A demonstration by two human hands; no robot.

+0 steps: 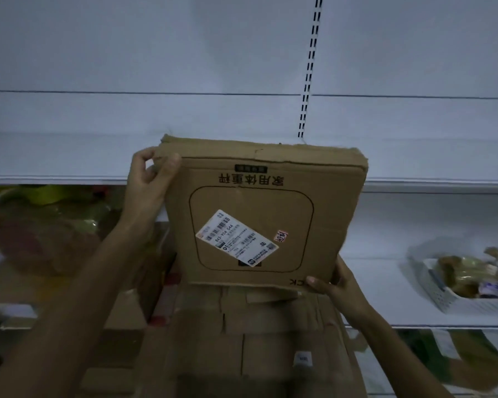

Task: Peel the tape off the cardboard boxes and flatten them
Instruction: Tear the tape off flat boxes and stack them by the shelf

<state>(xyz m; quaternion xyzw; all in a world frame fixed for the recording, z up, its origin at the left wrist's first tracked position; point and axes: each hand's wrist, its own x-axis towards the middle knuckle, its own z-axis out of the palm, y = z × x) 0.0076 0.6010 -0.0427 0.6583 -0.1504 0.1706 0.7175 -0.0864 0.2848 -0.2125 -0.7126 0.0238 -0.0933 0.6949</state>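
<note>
I hold a flat brown cardboard box (pixel 270 196) upright in front of me, its printed text upside down and a white shipping label (pixel 236 238) stuck at an angle on its face. My left hand (pixel 151 179) grips the box's top left corner, thumb on the front and fingers curled behind. My right hand (pixel 335 285) grips the bottom right corner from below. Whether any tape is on the box cannot be made out. Under the box lies a pile of flattened cardboard (pixel 256 340).
White metal shelves (pixel 414 156) run across the view behind the box. A white basket (pixel 457 300) of packaged goods sits on the right shelf. Bagged items (pixel 41 234) fill the dim shelf at left. More cardboard pieces (pixel 121 314) lie low at left.
</note>
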